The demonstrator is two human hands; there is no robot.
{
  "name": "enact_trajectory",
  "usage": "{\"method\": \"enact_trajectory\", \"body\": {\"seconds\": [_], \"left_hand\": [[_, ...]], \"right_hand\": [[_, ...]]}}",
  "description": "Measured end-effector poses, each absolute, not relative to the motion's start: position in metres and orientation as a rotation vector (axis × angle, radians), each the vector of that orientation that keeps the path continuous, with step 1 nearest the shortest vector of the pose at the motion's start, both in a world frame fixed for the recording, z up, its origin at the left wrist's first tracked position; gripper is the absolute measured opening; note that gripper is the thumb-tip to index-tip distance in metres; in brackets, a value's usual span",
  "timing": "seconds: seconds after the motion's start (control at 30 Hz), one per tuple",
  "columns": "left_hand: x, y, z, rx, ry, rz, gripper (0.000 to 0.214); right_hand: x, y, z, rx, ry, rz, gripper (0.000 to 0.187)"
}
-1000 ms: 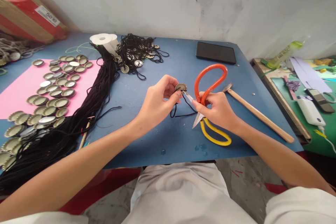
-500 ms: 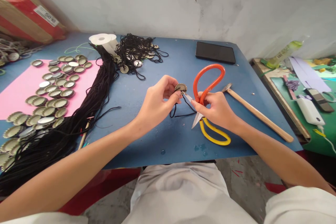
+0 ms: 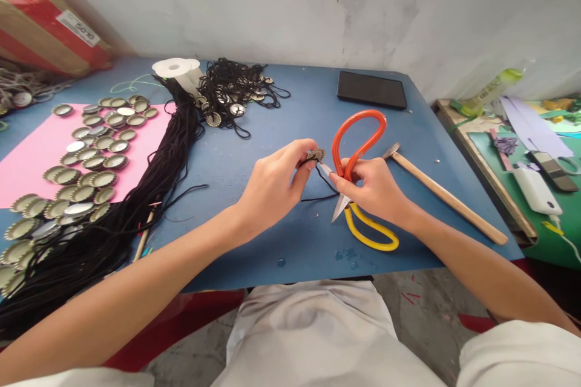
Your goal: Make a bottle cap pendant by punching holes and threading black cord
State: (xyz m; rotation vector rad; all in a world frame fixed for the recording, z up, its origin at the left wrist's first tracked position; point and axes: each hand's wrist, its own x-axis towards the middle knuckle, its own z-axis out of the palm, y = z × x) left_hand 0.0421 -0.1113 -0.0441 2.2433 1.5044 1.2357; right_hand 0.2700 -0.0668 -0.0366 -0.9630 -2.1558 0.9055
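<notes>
My left hand (image 3: 272,184) pinches a small scalloped metal cap (image 3: 315,155) above the blue table (image 3: 290,236); a black cord (image 3: 320,190) hangs from the cap. My right hand (image 3: 374,190) grips scissors (image 3: 358,148) with one orange and one yellow loop handle. The blades are parted, and the upper tip touches the cap's underside where the cord sits. The yellow loop rests on the table below my right wrist.
A long bundle of black cords (image 3: 136,193) runs down the left. Several metal caps (image 3: 86,163) lie on a pink sheet (image 3: 27,163). White spool (image 3: 177,69), a corded-caps pile (image 3: 236,94), a dark tablet (image 3: 372,89) and a hammer (image 3: 445,196) lie around.
My left hand has turned the cap, so it now shows more edge-on, with the fingers closed further over it. The scissors and right hand have barely moved.
</notes>
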Motion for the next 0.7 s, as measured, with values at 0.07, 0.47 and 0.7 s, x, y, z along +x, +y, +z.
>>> {"method": "enact_trajectory", "body": {"seconds": [0.07,0.47,0.7], "left_hand": [[0.042,-0.111,-0.047,2.293,1.504,1.235,0.019],[0.049,-0.114,-0.046,2.316,1.539,1.234,0.015],[0.057,-0.114,-0.041,2.239,1.602,1.259,0.007]], "right_hand": [[0.270,-0.067,-0.037,-0.970,-2.156,0.901,0.036],[0.262,-0.077,-0.033,-1.007,-2.137,0.737,0.035],[0.259,-0.085,-0.030,-1.030,-2.158,0.626,0.032]]}}
